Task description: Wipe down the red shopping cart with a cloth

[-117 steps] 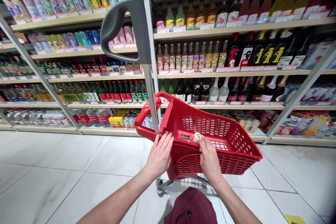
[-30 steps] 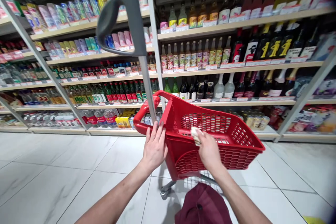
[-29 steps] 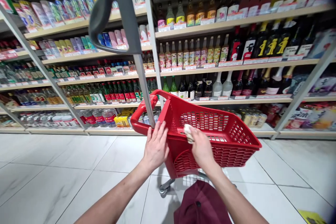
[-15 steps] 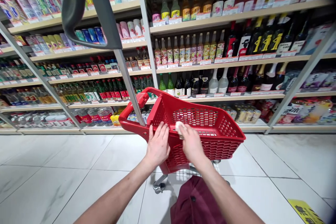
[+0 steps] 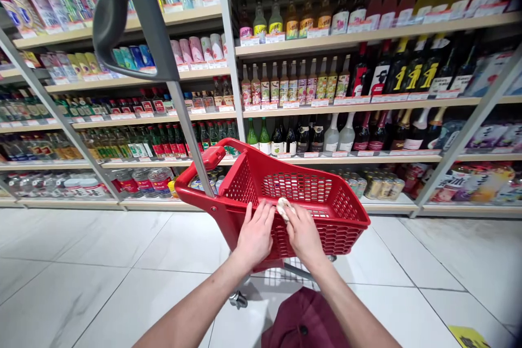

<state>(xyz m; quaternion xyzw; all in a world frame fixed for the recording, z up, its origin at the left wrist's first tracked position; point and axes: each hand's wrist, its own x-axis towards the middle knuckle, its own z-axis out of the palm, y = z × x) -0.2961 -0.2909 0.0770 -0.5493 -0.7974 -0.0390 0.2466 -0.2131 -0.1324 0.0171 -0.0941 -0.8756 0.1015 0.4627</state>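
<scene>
A red plastic shopping cart [image 5: 240,174] with perforated sides stands side-on in front of me. My left hand [image 5: 256,234] lies on the cart's near rim, its fingers stretched out and holding nothing. Just to the right, my right hand [image 5: 304,232] grips a crumpled whitish cloth [image 5: 285,209] against the same rim. Part of the cloth is hidden under the fingers. A grey pole with a looped dark grey handle [image 5: 165,38] rises from the cart's left end.
Shelves [image 5: 281,49] behind the cart carry rows of bottles, cans and jars with price tags. White tiles [image 5: 122,261] cover the floor. A yellow floor sticker [image 5: 467,336] shows at the lower right. Maroon clothing [image 5: 308,318] is at the bottom.
The cart and its handle have shifted slightly left in view. My left hand has moved right along the rim, and my right hand with the cloth sits slightly further right and lower.
</scene>
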